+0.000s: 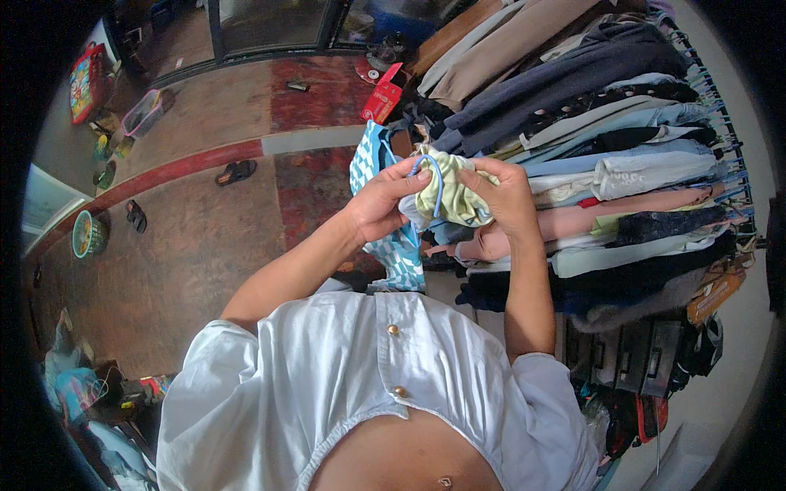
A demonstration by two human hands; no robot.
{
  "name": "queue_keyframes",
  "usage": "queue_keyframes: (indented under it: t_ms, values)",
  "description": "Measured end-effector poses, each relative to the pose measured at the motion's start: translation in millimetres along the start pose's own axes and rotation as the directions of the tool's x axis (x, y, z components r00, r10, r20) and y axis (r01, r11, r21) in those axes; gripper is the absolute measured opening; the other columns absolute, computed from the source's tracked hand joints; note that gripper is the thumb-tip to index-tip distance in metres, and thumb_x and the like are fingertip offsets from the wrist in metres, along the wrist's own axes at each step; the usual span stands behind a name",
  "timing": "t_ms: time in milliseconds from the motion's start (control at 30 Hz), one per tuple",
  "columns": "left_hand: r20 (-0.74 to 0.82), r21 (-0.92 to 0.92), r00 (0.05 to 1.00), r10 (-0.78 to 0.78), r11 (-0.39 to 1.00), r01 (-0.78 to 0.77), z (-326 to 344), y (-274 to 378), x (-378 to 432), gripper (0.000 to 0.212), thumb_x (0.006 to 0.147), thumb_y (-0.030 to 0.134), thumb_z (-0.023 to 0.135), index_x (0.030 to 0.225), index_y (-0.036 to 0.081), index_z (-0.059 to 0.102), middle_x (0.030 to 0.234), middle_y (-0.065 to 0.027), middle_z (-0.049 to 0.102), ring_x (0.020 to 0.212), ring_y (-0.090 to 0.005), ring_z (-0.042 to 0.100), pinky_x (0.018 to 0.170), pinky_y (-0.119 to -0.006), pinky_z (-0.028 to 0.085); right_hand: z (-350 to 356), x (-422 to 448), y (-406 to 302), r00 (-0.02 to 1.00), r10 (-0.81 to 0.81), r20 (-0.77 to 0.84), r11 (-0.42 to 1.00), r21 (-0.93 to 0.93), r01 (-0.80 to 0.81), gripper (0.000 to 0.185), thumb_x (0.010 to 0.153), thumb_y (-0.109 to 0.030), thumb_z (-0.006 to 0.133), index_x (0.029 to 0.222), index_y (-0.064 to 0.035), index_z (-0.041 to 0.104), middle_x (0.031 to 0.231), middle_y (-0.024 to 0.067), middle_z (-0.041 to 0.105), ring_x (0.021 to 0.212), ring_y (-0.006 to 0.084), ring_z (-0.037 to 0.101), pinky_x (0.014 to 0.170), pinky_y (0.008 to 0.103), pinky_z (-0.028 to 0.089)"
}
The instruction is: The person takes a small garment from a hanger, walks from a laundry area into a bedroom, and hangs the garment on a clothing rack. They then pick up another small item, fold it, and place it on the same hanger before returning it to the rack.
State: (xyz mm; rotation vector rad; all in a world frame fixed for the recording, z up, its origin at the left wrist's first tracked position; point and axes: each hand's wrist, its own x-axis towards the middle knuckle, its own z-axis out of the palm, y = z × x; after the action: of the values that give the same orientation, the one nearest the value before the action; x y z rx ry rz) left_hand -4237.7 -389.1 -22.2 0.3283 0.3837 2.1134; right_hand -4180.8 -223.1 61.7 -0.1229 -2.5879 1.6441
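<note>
A bunched pale green garment (451, 193) is held between both hands in front of my chest. My left hand (390, 199) grips its left side, together with a blue plastic clothes hanger (439, 184) whose curved part loops over the fabric. My right hand (500, 190) pinches the garment's right side between thumb and fingers. Greyish fabric shows under the green cloth by my left fingers. A blue and white checkered cloth item (399, 264) hangs below and behind my left hand; what holds it is hidden.
A rail (727, 110) densely hung with clothes (571, 80) stands at the right. A red box (382, 101) lies beyond my hands. Slippers (236, 173) and a green basket (89, 234) are on the floor at the left; a pink-rimmed basket (142, 113) stands farther off.
</note>
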Motion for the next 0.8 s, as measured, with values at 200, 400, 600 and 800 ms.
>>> queue_keyframes:
  t_ms: [200, 400, 600, 800]
  values:
    - [-0.166, -0.077, 0.986, 0.014, 0.997, -0.027, -16, 5, 4, 0.026, 0.084, 0.024, 0.055, 0.103, 0.006, 0.054, 0.098, -0.0066, 0.061, 0.088, -0.0168, 0.06, 0.08, -0.031, 0.048, -20, 1, 0, 0.995, 0.1, -0.012, 0.925, 0.369, -0.089, 0.02, 0.079, -0.019, 0.065, 0.079, 0.0003, 0.062, 0.073, 0.0022, 0.061, 0.064, 0.0061, 0.055, 0.059, 0.0192, 0.043]
    - [-0.172, -0.147, 0.984, -0.049, 0.989, 0.024, -21, 9, 7, 0.029, 0.084, 0.023, 0.055, 0.105, 0.003, 0.054, 0.101, -0.0091, 0.06, 0.092, -0.0196, 0.059, 0.085, -0.034, 0.046, -29, 10, 19, 0.978, 0.202, 0.061, 0.813, 0.547, -0.202, 0.024, 0.083, -0.021, 0.059, 0.088, 0.002, 0.056, 0.084, 0.011, 0.063, 0.072, 0.0154, 0.061, 0.068, 0.0253, 0.049]
    - [-0.174, -0.18, 0.978, -0.114, 0.98, 0.083, -24, 6, 6, 0.03, 0.084, 0.022, 0.053, 0.107, 0.003, 0.054, 0.103, -0.0097, 0.06, 0.094, -0.0203, 0.058, 0.087, -0.035, 0.045, -30, 13, 28, 0.973, 0.23, 0.003, 0.819, 0.539, -0.195, 0.02, 0.081, -0.021, 0.063, 0.084, -0.0008, 0.061, 0.078, 0.0027, 0.061, 0.069, 0.0077, 0.056, 0.065, 0.0204, 0.044]
    - [-0.216, -0.215, 0.974, -0.063, 0.977, 0.015, -32, -3, 9, 0.031, 0.087, 0.026, 0.05, 0.111, 0.007, 0.051, 0.11, -0.0089, 0.057, 0.098, -0.021, 0.057, 0.089, -0.037, 0.043, -20, 10, 22, 0.914, -0.288, -0.284, 0.873, -0.47, 0.129, 0.028, 0.077, -0.011, 0.064, 0.103, -0.0034, 0.058, 0.097, 0.0064, 0.057, 0.084, 0.0155, 0.055, 0.076, 0.0245, 0.042]
